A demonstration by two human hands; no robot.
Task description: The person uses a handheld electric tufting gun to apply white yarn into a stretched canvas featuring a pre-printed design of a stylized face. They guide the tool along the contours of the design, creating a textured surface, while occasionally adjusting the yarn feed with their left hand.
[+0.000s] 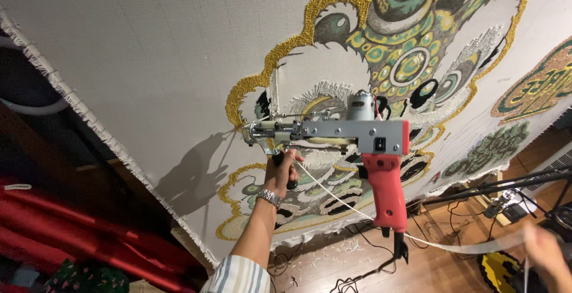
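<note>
A tufting gun [351, 137] with a grey metal body and a red pistol grip is held up against a stretched grey cloth [155, 49], its needle end pointing left. My left hand [281, 171], a metal watch on its wrist, grips the gun's black front handle from below. The red grip hangs free with no hand on it. My right hand [545, 248] is blurred at the lower right, holding a strand of white yarn [357, 212] that runs up to the gun. On the cloth is a partly tufted design [405, 61] in gold, green, white and black.
The cloth's frayed edge [89, 117] runs diagonally at left, with red fabric [65, 227] behind it. A black power cord [363, 272] hangs from the gun to a wooden floor littered with yarn scraps. Black stand legs [506, 183] and cables sit at right.
</note>
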